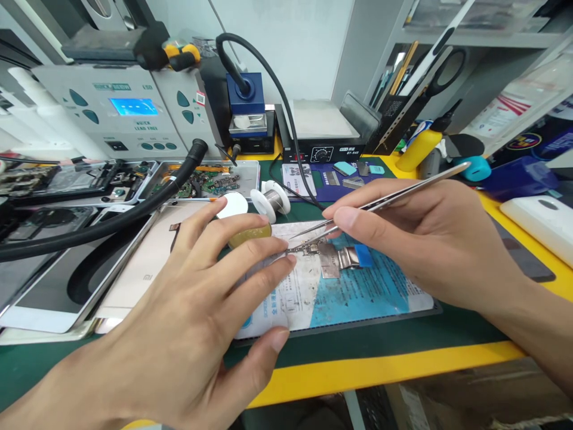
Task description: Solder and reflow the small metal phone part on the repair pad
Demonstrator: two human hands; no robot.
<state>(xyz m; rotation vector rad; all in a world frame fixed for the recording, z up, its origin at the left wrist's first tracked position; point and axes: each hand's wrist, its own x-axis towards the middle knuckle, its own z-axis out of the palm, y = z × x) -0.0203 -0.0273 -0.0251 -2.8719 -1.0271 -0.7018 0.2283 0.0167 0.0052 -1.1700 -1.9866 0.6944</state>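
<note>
My right hand (403,227) grips a pair of metal tweezers (385,200) between thumb and fingers. The tweezer tips are slightly apart, just over the left part of a small narrow circuit board (308,248). A flat metal plate (330,261) and a shiny piece with a blue end (363,255) lie at the board's right. My left hand (197,298) has its fingers stretched and spread. Two of its fingertips rest at the board's left end, partly hiding it. Beneath lies a worn white-and-blue printed mat (358,298). A yellowish round tin (246,236) sits behind my left fingers.
A solder spool (271,202) stands behind the mat. A black hose (134,221) crosses the left over phone panels (129,263). Behind are a soldering station (120,113) and a heating plate unit (326,128). A yellow bottle (416,149) stands right.
</note>
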